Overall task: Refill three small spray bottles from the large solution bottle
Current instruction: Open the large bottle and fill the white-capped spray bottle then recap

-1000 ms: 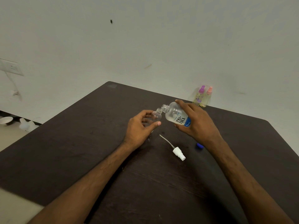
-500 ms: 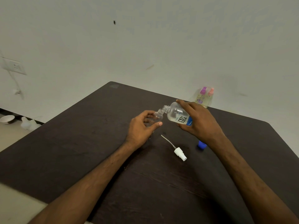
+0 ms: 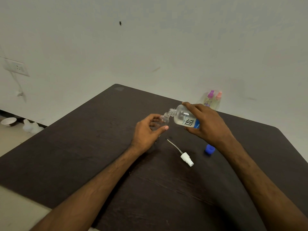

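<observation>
My left hand [image 3: 146, 130] grips a small clear spray bottle [image 3: 164, 120] with its top off, held upright above the dark table [image 3: 83, 147]. My right hand [image 3: 206, 124] holds the large solution bottle [image 3: 183, 118] with the blue-and-white label, tipped to the left so its open neck rests over the small bottle's mouth. The white spray pump [image 3: 186, 158] with its thin tube lies on the table in front of both hands. A blue cap [image 3: 209, 149] stands beside my right wrist. Two more small spray bottles, one purple-topped [image 3: 208, 99] and one pink-topped [image 3: 217, 100], stand at the table's far edge by the wall.
The wall runs close behind the table. A socket with a cable [image 3: 16, 68] is on the wall at left. A white bowl [image 3: 8, 121] and pale objects [image 3: 31, 126] lie on the floor left of the table.
Both hands hold the same pouring pose. The view has shifted slightly; the bottles keep their places against each other.
</observation>
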`<state>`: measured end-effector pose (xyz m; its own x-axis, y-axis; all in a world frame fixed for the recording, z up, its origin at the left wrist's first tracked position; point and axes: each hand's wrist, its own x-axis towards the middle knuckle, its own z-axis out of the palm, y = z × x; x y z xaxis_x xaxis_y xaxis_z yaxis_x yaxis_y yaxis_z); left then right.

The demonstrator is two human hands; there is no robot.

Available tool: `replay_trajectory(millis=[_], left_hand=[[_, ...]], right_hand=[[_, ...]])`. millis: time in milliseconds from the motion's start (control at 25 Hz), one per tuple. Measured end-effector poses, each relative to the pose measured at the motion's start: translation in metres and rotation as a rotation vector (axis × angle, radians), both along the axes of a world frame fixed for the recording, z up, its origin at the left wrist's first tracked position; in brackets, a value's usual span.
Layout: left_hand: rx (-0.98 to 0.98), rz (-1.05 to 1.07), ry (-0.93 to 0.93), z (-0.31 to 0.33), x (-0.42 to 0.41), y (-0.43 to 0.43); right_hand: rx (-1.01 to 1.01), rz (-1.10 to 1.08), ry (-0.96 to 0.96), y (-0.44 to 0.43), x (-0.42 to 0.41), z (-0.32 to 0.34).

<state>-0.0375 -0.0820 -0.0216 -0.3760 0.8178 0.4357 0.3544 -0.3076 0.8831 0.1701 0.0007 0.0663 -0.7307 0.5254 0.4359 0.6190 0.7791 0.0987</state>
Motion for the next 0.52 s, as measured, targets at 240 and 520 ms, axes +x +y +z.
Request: replay_trajectory(millis=[240, 520], left_hand=[[-0.001, 0.001, 0.000, 0.0006, -0.0001, -0.0001], [0.000, 0.002, -0.005, -0.0016, -0.0012, 0.0020]], right_hand=[[0.004, -0.005, -0.019, 0.0002, -0.0008, 0.0033], [0.010, -0.009, -0.042, 0.0045, -0.0016, 0.0032]])
